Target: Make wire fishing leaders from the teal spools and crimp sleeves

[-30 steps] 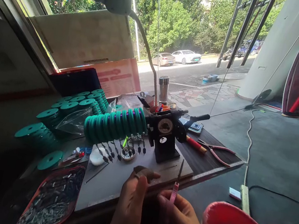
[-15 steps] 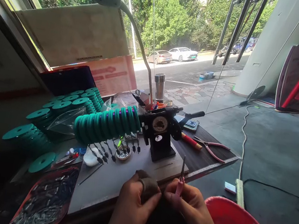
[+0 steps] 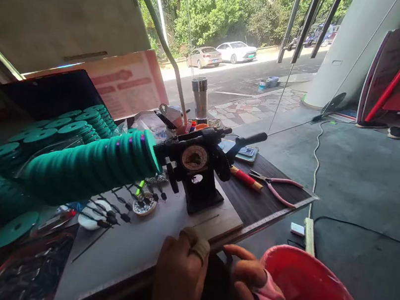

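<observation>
My left hand (image 3: pixel 179 272) is curled closed at the front edge of the board, with greyish covers on two fingers. Whatever it may pinch is hidden. Just to its right, my right hand (image 3: pixel 246 277) has its fingers through the pink loops of a pair of scissors (image 3: pixel 270 296). The blades, blurred, point right across the red basin. In front of both hands stands a black hand-crank winder (image 3: pixel 202 185) with a dial. A row of green spools (image 3: pixel 95 167) sits on its shaft, with small dark pieces (image 3: pixel 111 217) hanging below on cords.
A small bowl of beads (image 3: pixel 144 204) and a white dish (image 3: pixel 89 221) lie under the spools. Stacked green spools (image 3: pixel 38 136) fill the left. Pink-handled pliers (image 3: pixel 281 184) and a red-handled tool (image 3: pixel 246 178) lie right. A red basin (image 3: pixel 319 283) stands beside the table.
My right hand has moved apart from the left, and the scissors have swung from pointing upward to pointing right. My left hand has turned over. The view has shifted too.
</observation>
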### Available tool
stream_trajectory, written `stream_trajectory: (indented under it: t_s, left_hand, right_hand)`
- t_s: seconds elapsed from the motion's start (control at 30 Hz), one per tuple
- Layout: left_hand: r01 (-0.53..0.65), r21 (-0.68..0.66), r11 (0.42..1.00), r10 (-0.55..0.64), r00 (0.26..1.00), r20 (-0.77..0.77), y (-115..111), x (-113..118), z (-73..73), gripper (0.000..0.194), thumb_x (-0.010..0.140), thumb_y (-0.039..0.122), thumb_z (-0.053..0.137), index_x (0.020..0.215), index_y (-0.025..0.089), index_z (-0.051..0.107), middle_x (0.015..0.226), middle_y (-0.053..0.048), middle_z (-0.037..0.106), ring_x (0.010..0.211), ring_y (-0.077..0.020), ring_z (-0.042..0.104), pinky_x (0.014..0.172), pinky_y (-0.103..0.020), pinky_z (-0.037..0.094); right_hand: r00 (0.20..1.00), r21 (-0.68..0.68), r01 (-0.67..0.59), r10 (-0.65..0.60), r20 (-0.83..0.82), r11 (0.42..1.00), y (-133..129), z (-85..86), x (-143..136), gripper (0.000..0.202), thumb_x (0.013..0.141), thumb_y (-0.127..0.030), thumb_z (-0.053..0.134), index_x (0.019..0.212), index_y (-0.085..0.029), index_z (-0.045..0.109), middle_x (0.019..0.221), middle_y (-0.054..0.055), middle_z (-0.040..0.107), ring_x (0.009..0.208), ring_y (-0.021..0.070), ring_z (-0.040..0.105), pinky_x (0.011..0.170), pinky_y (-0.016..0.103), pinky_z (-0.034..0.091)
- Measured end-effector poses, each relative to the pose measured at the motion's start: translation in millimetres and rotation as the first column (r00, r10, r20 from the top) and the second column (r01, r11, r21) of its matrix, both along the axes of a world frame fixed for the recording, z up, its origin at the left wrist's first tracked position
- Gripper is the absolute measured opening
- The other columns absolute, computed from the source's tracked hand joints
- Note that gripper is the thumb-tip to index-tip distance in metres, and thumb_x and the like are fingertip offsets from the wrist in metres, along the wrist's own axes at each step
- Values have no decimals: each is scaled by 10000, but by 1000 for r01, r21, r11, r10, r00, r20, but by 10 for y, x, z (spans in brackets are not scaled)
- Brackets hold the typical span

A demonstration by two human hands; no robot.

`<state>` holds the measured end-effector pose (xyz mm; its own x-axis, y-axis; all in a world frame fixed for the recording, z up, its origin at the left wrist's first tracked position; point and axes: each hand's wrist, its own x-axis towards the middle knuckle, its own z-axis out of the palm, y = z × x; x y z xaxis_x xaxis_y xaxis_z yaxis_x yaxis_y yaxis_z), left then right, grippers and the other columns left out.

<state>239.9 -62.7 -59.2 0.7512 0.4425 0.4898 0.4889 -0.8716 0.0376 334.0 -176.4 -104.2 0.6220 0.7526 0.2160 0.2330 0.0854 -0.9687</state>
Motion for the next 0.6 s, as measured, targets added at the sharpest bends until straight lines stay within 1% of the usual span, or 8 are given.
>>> stream_trajectory:
  t_s: [0.13,0.23,0.27,0.33,0.4,0.43,0.5,0.6]
  left_hand:
    - [-12,-12,1000,12,1000,10,-19,75,62,133,718,41,534,673,144,605,697,-57,531,630,-174,386,559,-276,289]
    - [25,45,999,-26,1000,9,-23,113,105,148,708,29,527,641,138,600,643,-57,523,587,-174,360,531,-284,258]
    - [37,57,998,-38,999,3,-19,116,109,148,717,35,522,644,137,601,649,-59,528,586,-176,359,533,-286,260]
    - [65,56,996,-65,998,-9,-3,106,97,140,738,51,513,680,135,609,687,-62,543,594,-175,365,539,-282,272]
    - [82,38,996,-81,997,-6,18,80,64,129,753,61,512,745,134,618,722,-61,545,610,-171,379,553,-274,296]
    - [93,33,995,-93,996,-4,28,67,45,132,759,66,511,783,135,621,740,-60,544,621,-168,388,565,-269,311]
    - [96,33,995,-95,995,-15,42,47,10,141,773,84,512,838,145,621,777,-57,546,635,-163,403,584,-266,334]
    - [80,38,996,-78,996,-52,47,47,-14,119,795,112,503,823,152,612,780,-51,551,629,-156,413,570,-264,340]
  right_hand:
    - [995,-24,-66,67,74,998,92,5,-163,337,849,-394,393,803,-113,571,1162,83,470,980,77,516,802,118,441]
    - [968,-44,-10,20,252,999,170,-69,-222,325,868,-317,352,746,-119,579,1225,63,441,949,59,527,734,91,429]
    - [933,-12,44,-37,359,999,191,-106,-224,314,866,-277,348,718,-120,577,1236,49,437,882,45,536,683,89,414]
    - [794,101,133,-167,585,986,224,-175,-202,297,853,-196,340,682,-121,572,1235,30,443,699,17,503,569,119,348]
    - [656,197,157,-251,711,968,243,-217,-154,292,834,-144,331,666,-120,568,1220,32,458,572,13,409,521,173,263]
    - [616,214,160,-267,741,964,246,-223,-125,294,829,-132,325,655,-118,562,1221,38,458,552,19,377,521,192,233]
    - [577,206,156,-258,775,966,242,-206,-65,296,827,-123,318,639,-118,547,1221,43,457,566,35,376,538,210,210]
    - [550,195,127,-232,802,973,223,-146,6,277,834,-124,321,667,-125,542,1215,47,461,616,49,422,557,213,213]
